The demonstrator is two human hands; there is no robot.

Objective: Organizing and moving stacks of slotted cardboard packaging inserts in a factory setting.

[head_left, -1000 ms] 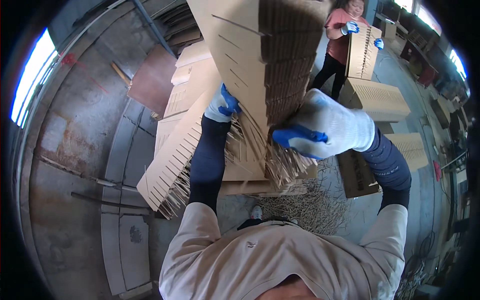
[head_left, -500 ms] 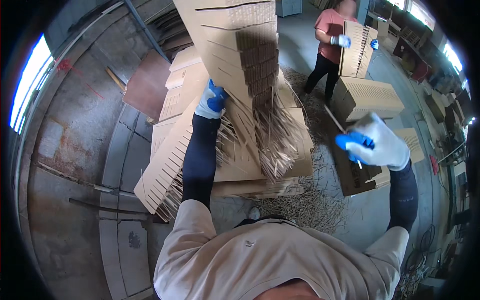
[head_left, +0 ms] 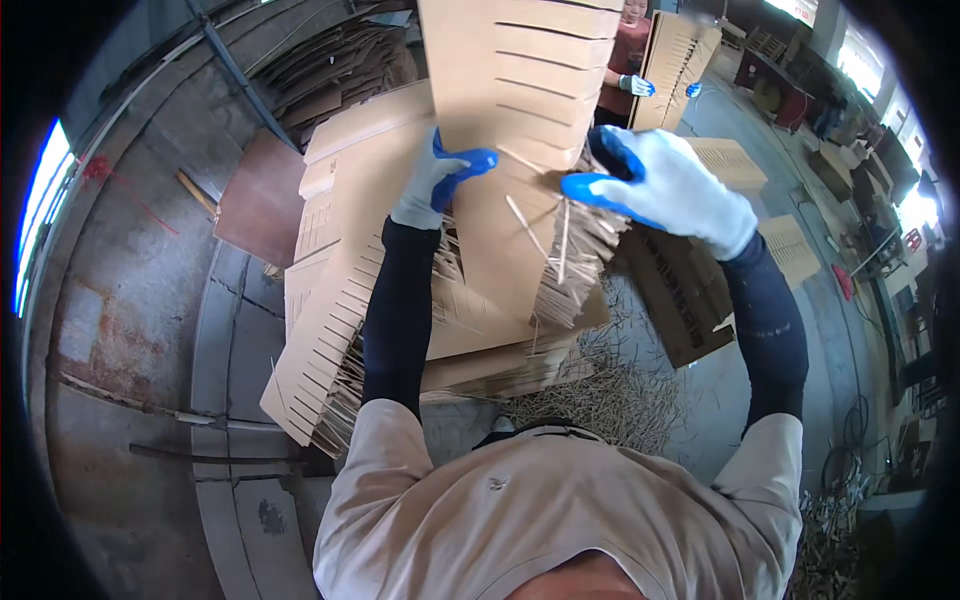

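Note:
A thick stack of slotted brown cardboard sheets (head_left: 520,90) stands tilted up in front of me. My left hand (head_left: 447,182), in a white glove with blue palm, grips its left edge, thumb across the front. At the right edge is my right hand (head_left: 670,185), gloved alike, its thumb in front and its fingers curled round the side. Thin cardboard strips (head_left: 575,250) hang in a ragged bunch below that hand, with a few loose ones across the sheets. Whether the thin stick seen earlier is still in my right hand is hidden.
More slotted cardboard (head_left: 315,345) lies fanned at the left of the pile. Strip scraps (head_left: 630,395) litter the floor. A flat printed carton (head_left: 680,300) lies to the right. Beyond, a co-worker in a red shirt (head_left: 627,50) holds another slotted stack (head_left: 675,65).
My right hand has moved left and away from me, from the open air to the stack's right edge. The stack has shifted and turned its slotted face more toward me.

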